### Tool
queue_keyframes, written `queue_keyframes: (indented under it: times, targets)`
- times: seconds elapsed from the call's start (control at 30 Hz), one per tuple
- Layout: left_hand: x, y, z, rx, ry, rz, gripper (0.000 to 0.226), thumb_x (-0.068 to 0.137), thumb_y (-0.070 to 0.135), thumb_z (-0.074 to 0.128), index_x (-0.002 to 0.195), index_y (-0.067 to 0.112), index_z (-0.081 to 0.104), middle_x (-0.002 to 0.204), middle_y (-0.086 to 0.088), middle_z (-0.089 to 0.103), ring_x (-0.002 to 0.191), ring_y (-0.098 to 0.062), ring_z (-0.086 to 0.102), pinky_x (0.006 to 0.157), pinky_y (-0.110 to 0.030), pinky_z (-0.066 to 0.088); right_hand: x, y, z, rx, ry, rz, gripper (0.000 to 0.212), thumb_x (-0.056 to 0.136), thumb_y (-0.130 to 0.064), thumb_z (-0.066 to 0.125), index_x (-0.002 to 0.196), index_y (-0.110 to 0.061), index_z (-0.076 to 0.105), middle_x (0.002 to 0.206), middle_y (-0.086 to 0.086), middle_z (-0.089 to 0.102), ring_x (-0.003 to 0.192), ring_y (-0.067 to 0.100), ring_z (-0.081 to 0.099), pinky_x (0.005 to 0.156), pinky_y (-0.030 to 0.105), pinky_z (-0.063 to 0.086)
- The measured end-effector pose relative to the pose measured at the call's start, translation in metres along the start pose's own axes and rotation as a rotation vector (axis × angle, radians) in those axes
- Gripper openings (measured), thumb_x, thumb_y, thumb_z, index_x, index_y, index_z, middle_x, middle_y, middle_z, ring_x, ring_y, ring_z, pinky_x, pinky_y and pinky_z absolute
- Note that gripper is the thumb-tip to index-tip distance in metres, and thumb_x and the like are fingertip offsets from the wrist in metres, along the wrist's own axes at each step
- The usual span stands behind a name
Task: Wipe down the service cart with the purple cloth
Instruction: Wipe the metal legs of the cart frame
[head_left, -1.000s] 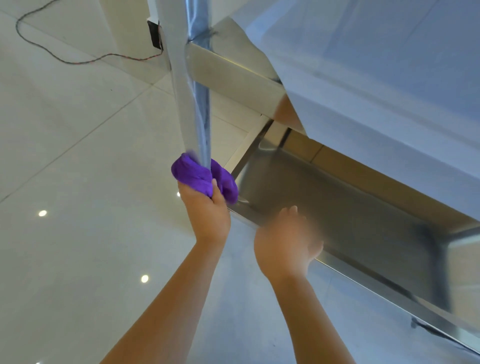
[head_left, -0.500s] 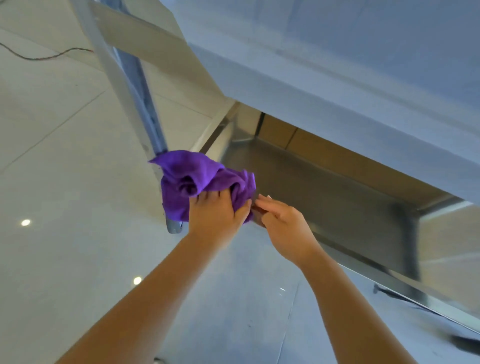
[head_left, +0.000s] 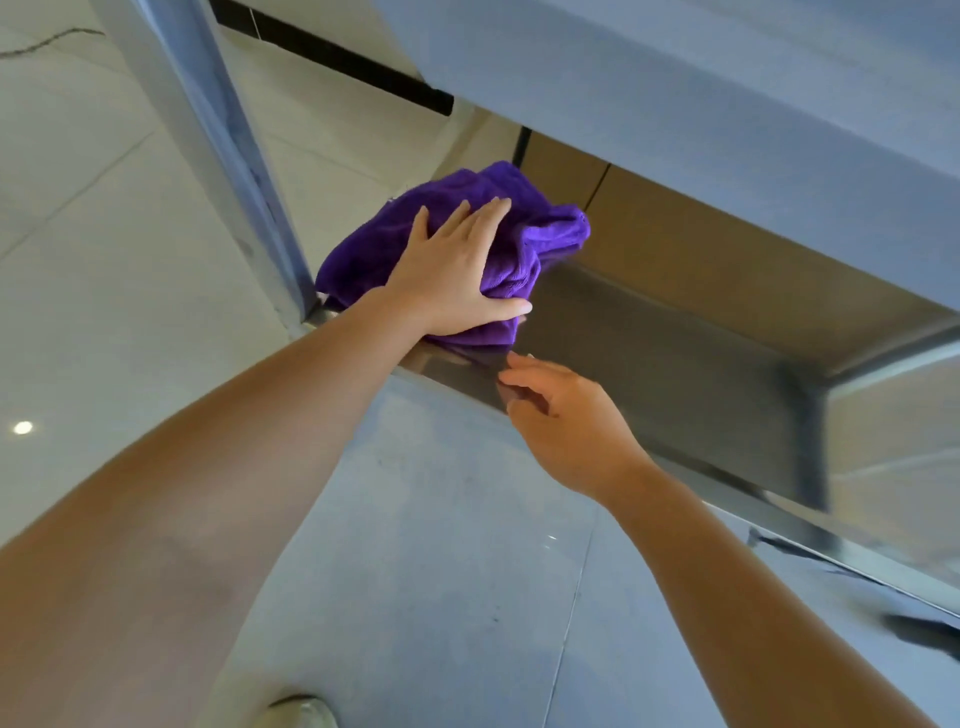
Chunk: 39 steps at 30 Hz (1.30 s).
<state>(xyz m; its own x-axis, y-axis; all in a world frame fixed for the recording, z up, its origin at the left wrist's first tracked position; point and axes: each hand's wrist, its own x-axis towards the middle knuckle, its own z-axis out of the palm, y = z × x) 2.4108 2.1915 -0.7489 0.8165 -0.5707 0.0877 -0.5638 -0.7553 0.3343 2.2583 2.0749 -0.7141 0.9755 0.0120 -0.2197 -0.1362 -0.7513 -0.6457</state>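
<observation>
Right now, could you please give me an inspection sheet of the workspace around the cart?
Surface: steel lower shelf of the service cart, bare to the right of the cloth.
Job's things: purple cloth bunched at the shelf's left corner beside the upright post.
Clutter: nothing seen.
Grippers: left hand presses flat on the cloth; right hand at the shelf's front rim, holding nothing.
Cables: dark line on the floor, top left.
Surroundings: pale tiled floor.

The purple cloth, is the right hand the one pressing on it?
No, the left hand presses flat on the purple cloth, while the right hand hovers near the lower shelf.
</observation>
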Motion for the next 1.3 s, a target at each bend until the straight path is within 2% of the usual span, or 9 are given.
queue_keyframes:
  times: [0.07,0.2,0.27,0.4,0.57,0.67,0.77,1.03,1.3]
  targets:
    - [0.008,0.003,0.002,0.050,-0.042,-0.087,0.103,0.073,0.077,0.045,0.149,0.025,0.000,0.157,-0.010,0.008,0.143,-0.034,0.006,0.112,-0.056,0.002,0.001,0.001,-0.001,-0.022,-0.005,0.008,0.031,0.094,-0.013,0.044,0.120,-0.016,0.062,0.143,-0.007,0.043,0.132,0.004,0.035,0.091,0.004,0.021]
    - [0.025,0.014,0.001,0.093,-0.112,-0.219,0.081,0.080,0.079,0.019,0.148,0.036,0.006,0.156,-0.018,0.002,0.142,-0.041,-0.003,0.109,-0.059,-0.005,-0.002,0.001,-0.001,0.021,-0.032,-0.003,0.029,0.092,-0.011,0.047,0.117,-0.011,0.062,0.143,-0.008,0.042,0.134,0.003,0.032,0.093,0.006,0.023]
    - [0.031,0.020,0.003,0.082,-0.125,-0.274,0.071,0.085,0.073,0.015,0.147,0.039,0.011,0.156,-0.018,0.001,0.141,-0.043,-0.004,0.108,-0.061,-0.007,-0.006,0.001,-0.002,0.079,0.007,-0.009,0.029,0.090,-0.009,0.052,0.116,-0.012,0.064,0.131,-0.008,0.053,0.123,0.002,0.044,0.092,0.003,0.029]
    - [0.027,0.031,0.011,0.094,-0.129,-0.200,0.063,0.088,0.069,0.020,0.144,0.040,0.023,0.156,-0.018,0.004,0.140,-0.045,-0.003,0.108,-0.063,-0.004,-0.014,0.013,-0.037,0.143,0.318,0.007,0.015,0.087,-0.013,0.059,0.096,-0.017,0.070,0.097,-0.012,0.062,0.088,0.000,0.058,0.075,-0.003,0.036]
    - [0.018,0.072,0.027,0.090,-0.152,-0.088,0.063,0.088,0.069,0.022,0.144,0.041,0.023,0.156,-0.017,0.005,0.141,-0.044,-0.003,0.109,-0.062,-0.005,-0.036,0.054,-0.070,-0.102,0.330,0.144,0.030,0.090,-0.028,0.056,0.120,-0.021,0.058,0.116,-0.013,0.052,0.092,0.002,0.047,0.068,-0.003,0.031]
    - [0.011,0.094,0.035,0.098,-0.179,-0.018,0.063,0.088,0.069,0.021,0.145,0.040,0.022,0.156,-0.016,0.005,0.141,-0.043,-0.002,0.109,-0.062,-0.004,-0.047,0.073,-0.068,-0.134,0.307,0.131,0.045,0.091,-0.027,0.055,0.135,-0.020,0.046,0.130,-0.007,0.047,0.109,0.008,0.047,0.080,0.003,0.027]
    - [0.003,0.112,0.041,0.119,-0.205,0.023,0.063,0.088,0.069,0.021,0.145,0.041,0.020,0.156,-0.015,0.005,0.141,-0.042,-0.003,0.110,-0.061,-0.004,-0.059,0.088,-0.075,-0.240,0.245,0.163,0.058,0.090,-0.034,0.055,0.143,-0.021,0.035,0.142,-0.002,0.039,0.130,0.016,0.034,0.098,0.021,0.027]
    - [-0.005,0.141,0.044,0.125,-0.243,0.137,0.063,0.089,0.066,0.025,0.145,0.039,0.021,0.157,-0.008,0.009,0.143,-0.036,0.001,0.112,-0.057,-0.002,-0.130,0.122,-0.088,-0.495,0.100,0.310,0.104,0.065,-0.074,0.039,0.146,-0.012,0.023,0.153,0.003,0.024,0.141,0.025,0.017,0.113,0.042,0.020]
    - [-0.001,0.193,0.060,0.133,-0.301,0.280,0.060,0.092,0.060,0.025,0.145,0.033,0.026,0.158,-0.002,0.008,0.143,-0.032,0.001,0.112,-0.055,-0.001,-0.159,0.149,-0.089,-0.544,0.125,0.321,0.095,0.068,-0.069,0.028,0.140,-0.007,0.037,0.149,0.007,0.031,0.132,0.026,0.030,0.107,0.033,0.030]
